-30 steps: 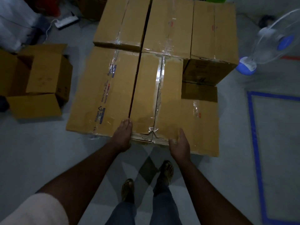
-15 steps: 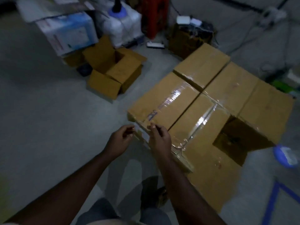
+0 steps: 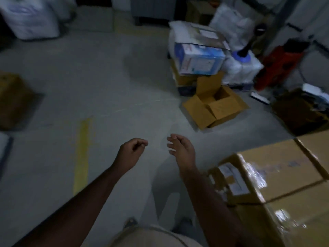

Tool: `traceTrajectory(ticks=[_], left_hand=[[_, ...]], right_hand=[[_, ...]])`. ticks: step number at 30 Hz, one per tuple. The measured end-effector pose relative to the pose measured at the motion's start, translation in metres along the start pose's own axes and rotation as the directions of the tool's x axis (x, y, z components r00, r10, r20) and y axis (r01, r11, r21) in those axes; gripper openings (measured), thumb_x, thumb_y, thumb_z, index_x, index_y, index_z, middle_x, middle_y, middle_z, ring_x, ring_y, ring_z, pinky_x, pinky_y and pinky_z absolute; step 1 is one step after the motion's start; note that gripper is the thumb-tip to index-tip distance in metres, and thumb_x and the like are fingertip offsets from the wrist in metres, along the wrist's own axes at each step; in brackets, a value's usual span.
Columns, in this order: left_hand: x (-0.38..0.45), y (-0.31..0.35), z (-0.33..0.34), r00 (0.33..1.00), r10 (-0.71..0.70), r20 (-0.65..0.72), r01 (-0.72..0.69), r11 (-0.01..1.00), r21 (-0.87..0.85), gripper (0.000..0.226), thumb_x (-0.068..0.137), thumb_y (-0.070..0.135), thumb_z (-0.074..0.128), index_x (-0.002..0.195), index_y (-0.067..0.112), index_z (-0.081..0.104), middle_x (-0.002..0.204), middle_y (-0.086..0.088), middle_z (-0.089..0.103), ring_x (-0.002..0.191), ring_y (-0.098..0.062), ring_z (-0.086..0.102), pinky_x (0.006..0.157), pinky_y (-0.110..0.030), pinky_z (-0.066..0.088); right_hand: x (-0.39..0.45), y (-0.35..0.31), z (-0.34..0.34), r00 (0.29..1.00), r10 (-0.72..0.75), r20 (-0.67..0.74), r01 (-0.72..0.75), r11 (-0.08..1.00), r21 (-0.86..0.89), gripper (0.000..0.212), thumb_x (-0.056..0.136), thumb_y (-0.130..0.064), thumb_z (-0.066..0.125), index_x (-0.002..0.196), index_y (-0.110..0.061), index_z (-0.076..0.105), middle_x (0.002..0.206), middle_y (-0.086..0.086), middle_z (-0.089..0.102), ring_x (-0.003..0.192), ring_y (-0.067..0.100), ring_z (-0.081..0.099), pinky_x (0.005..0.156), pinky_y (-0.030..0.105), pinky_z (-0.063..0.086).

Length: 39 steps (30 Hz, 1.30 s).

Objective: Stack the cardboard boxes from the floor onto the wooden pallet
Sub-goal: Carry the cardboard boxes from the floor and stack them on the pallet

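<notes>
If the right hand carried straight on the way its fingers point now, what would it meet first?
Probably nothing close. The right hand hangs empty over bare grey floor, fingers loosely curled, pointing up-left in the picture. The open cardboard box lies off to its right, outside that line. Depth is unclear.

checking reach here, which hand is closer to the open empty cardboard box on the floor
Right. The right hand hangs over bare floor just below and left of the open box, holding nothing. The left hand sits farther left, also empty, fingers loosely curled.

Brown taped cardboard boxes [image 3: 277, 172]; grey floor [image 3: 89, 77], yellow stripe [image 3: 82, 154]; blue-white carton [image 3: 199, 59].
</notes>
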State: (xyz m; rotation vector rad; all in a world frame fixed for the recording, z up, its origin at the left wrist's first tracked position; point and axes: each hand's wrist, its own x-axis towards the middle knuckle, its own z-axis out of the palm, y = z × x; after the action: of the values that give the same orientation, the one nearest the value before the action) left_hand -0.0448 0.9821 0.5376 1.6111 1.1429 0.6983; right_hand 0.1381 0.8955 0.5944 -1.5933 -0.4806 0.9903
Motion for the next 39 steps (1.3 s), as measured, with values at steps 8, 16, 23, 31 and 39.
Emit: traceTrajectory(ticks=[8,16,23,31,39], left_hand=[[0.022,-0.076,-0.216,0.943,-0.168,-0.287,0.129,0.981,-0.148,0.018,0.092,0.028,0.067,0.107,0.034,0.073,0.109,0.001,0.076,0.106,-0.022,0.071,0.1,-0.051,0.054],[0.123,-0.144,-0.402,0.819,-0.289,-0.496,0.219,0.956,-0.196,0.023,0.082,0.032,0.069,0.105,0.029,0.07,0.104,-0.002,0.076,0.101,-0.03,0.071,0.098,-0.052,0.054],[0.202,-0.168,-0.572,0.69,-0.383,-0.614,0.34,0.921,-0.192,0.024,0.083,0.057,0.062,0.104,0.046,0.069,0.111,0.006,0.075,0.102,-0.015,0.072,0.092,-0.047,0.058],[0.267,-0.255,-0.757,0.541,-0.472,-0.696,0.404,0.872,-0.278,0.023,0.1,0.008,0.061,0.122,0.005,0.066,0.11,-0.008,0.073,0.094,-0.015,0.071,0.083,-0.023,0.057],[0.342,-0.423,-0.999,0.533,-0.567,-0.627,0.493,0.811,-0.314,0.019,0.096,0.018,0.066,0.115,0.021,0.069,0.105,0.003,0.075,0.091,-0.005,0.072,0.083,-0.029,0.059]], right_hand=[[0.048,-0.009,0.235,0.911,0.172,0.376,-0.153,0.985,-0.081,0.015,0.101,-0.022,0.064,0.112,-0.017,0.072,0.108,0.003,0.079,0.094,0.022,0.073,0.086,0.039,0.057],[0.15,-0.002,0.487,0.784,0.268,0.559,-0.198,0.963,-0.185,0.015,0.101,-0.02,0.063,0.112,-0.014,0.071,0.11,0.007,0.078,0.09,0.023,0.072,0.082,0.039,0.055],[0.21,-0.044,0.726,0.648,0.318,0.692,-0.16,0.945,-0.284,0.021,0.102,-0.02,0.06,0.119,-0.011,0.068,0.111,0.007,0.077,0.085,0.02,0.068,0.075,0.034,0.05],[0.23,-0.025,0.975,0.511,0.396,0.763,-0.097,0.908,-0.407,0.02,0.103,-0.026,0.062,0.119,-0.015,0.069,0.112,0.004,0.077,0.102,0.026,0.073,0.089,0.041,0.057],[0.252,0.061,1.233,0.578,0.536,0.615,-0.26,0.835,-0.485,0.021,0.103,-0.018,0.06,0.12,-0.008,0.067,0.113,0.011,0.076,0.1,0.028,0.072,0.083,0.038,0.058]])
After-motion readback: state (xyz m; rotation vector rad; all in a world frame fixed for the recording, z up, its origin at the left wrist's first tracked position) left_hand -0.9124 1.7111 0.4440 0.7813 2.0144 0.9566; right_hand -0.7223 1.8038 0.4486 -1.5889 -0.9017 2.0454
